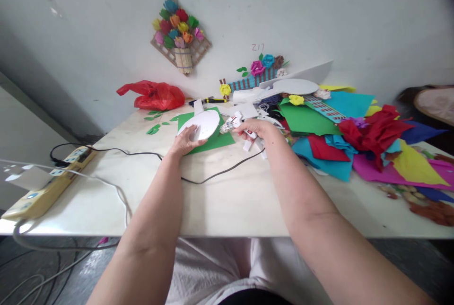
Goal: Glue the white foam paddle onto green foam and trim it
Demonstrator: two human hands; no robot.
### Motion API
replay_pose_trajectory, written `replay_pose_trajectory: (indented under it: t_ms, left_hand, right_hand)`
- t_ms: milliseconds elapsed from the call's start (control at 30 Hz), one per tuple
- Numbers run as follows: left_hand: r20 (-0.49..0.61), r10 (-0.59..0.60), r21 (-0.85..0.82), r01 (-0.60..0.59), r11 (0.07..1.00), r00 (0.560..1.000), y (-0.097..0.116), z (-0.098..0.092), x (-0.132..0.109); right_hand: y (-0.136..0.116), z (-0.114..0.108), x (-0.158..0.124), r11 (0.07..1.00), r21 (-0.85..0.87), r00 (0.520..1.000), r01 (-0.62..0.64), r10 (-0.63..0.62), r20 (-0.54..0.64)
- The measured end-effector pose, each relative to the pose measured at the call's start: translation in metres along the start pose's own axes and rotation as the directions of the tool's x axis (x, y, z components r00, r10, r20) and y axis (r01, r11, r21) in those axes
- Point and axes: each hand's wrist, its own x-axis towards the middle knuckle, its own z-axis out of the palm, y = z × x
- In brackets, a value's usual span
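Observation:
A white oval board piece (204, 125) with a short strip at its top lies over a green sheet (222, 143). Across the piece's lower left edge rests my left hand (186, 140), fingers and thumb apart. My right hand (256, 127) is closed around a white hot glue gun (234, 120) with red marks. Its tip, crusted with clear lumps, points left and sits just right of the white piece. Part of the gun's body is hidden by my fingers. Small white pieces (247, 145) lie below the right hand.
A black cord (205, 182) crosses the table toward the yellow power strip (49, 191). Green paper leaves (153, 129) and a red plastic bag (159, 96) are at the left. Coloured paper (315, 158) piles up on the right. A flower decoration (182, 35) hangs on the wall.

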Motion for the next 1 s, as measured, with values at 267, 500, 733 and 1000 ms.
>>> replay_pose_trajectory:
  t_ms: [267, 500, 733, 1000]
  left_hand:
    - [-0.043, 0.009, -0.059, -0.012, 0.998, 0.999, -0.002, -0.001, -0.001]
    - [-0.067, 0.012, -0.087, -0.018, 0.996, 0.998, -0.001, -0.004, -0.002]
    - [-0.114, 0.01, -0.12, -0.023, 0.993, 0.993, -0.003, -0.004, -0.003]
    - [-0.122, -0.003, -0.154, -0.016, 0.988, 0.992, -0.005, -0.003, -0.003]
  right_hand:
    - [0.013, 0.002, 0.016, 0.995, 0.097, 0.989, 0.001, -0.015, 0.15]
    - [0.003, 0.019, 0.018, 0.996, 0.093, 0.978, -0.008, -0.011, 0.207]
    - [-0.002, 0.034, 0.024, 0.996, 0.086, 0.963, -0.004, -0.019, 0.267]
    - [-0.011, 0.046, 0.023, 0.998, 0.059, 0.969, 0.021, -0.035, 0.244]
